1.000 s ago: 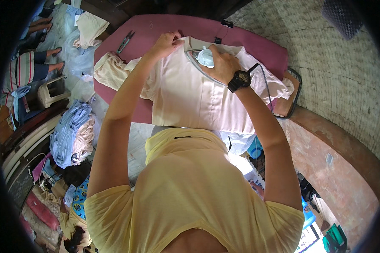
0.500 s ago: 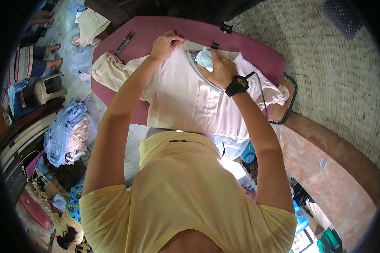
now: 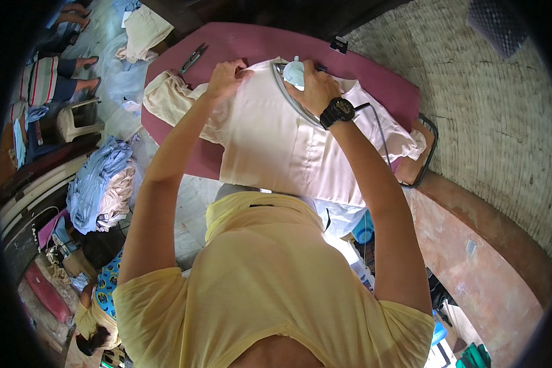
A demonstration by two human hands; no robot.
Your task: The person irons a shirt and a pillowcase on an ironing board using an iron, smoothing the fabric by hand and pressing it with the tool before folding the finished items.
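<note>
A pale pink blouse (image 3: 257, 144) lies spread on a maroon ironing board (image 3: 257, 40), its sleeves reaching out to both sides. My right hand (image 3: 318, 92) is wrapped round the handle of a clothes iron (image 3: 294, 75), which rests on the blouse near its far edge. The iron's grey cord runs from beside my wrist toward the board's right end. At the far left edge of the upper blouse, my left hand (image 3: 228, 78) has its fingers closed on the fabric. A small pair of thread snips (image 3: 194, 57) lies on the board, beyond my left hand.
A black tag (image 3: 339, 45) is at the board's far edge. Blue and pink garments (image 3: 101, 187) are heaped at left, near a plastic stool (image 3: 78, 119). Other people are at the far left and lower left (image 3: 95, 328). A low wall (image 3: 472, 245) curves along the right.
My left hand has moved left along the blouse's far edge. The iron has slid a little farther away and left under my right hand. The whole view has shifted slightly.
</note>
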